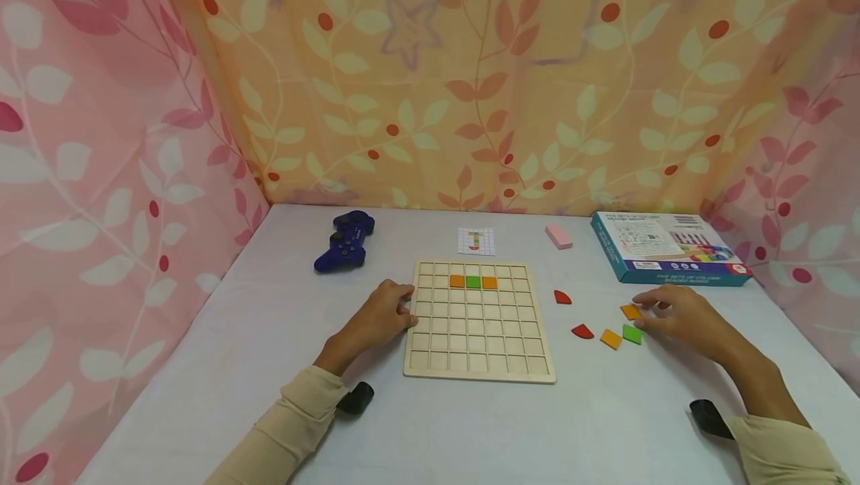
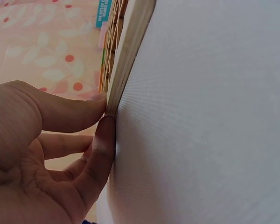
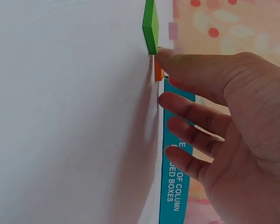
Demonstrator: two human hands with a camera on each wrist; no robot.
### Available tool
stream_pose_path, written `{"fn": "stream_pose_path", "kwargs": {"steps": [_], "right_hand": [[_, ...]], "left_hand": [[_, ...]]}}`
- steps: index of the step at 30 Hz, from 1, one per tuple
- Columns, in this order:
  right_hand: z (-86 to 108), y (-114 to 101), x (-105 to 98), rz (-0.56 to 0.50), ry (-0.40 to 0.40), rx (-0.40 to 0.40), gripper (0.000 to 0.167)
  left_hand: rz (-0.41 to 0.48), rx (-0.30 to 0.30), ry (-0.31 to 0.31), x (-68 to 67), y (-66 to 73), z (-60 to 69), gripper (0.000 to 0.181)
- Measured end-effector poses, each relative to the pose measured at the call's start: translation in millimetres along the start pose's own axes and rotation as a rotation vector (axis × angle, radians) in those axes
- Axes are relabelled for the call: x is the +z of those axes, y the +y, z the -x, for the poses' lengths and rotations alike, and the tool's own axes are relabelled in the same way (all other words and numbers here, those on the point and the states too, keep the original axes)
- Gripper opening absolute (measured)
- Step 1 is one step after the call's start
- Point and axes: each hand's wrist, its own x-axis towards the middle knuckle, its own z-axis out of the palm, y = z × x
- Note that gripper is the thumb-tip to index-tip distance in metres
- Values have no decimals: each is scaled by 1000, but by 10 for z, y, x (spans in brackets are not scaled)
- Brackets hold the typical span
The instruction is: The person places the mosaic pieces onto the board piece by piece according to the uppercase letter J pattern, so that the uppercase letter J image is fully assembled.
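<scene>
In the head view, my left hand (image 1: 376, 313) holds the left edge of a square wooden grid board (image 1: 478, 327), thumb and a fingertip against its rim. An orange tile (image 1: 457, 281), a green tile (image 1: 473, 282) and another orange tile (image 1: 490, 283) form a row on the board. My right hand (image 1: 685, 318) is at the right, thumb and index finger on either side of a loose orange tile (image 1: 630, 312); firm contact is not plain. Beside it lie a green tile (image 1: 631, 333), an orange tile (image 1: 611, 339) and red quarter-round pieces (image 1: 582, 331).
Behind the board lies a printed pattern card (image 1: 476, 241), with a pink block (image 1: 558, 236) to its right. A teal and white box (image 1: 672, 248) stands at the back right. A blue game controller (image 1: 345, 241) lies at the back left. Patterned curtains border the white table (image 1: 269, 336).
</scene>
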Motion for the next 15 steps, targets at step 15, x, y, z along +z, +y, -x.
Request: {"fn": "stream_pose_path", "kwargs": {"steps": [15], "right_hand": [[-68,24,38,-5,-10,-8,41]], "left_hand": [[15,-17,2,1,7,-12,61]]}}
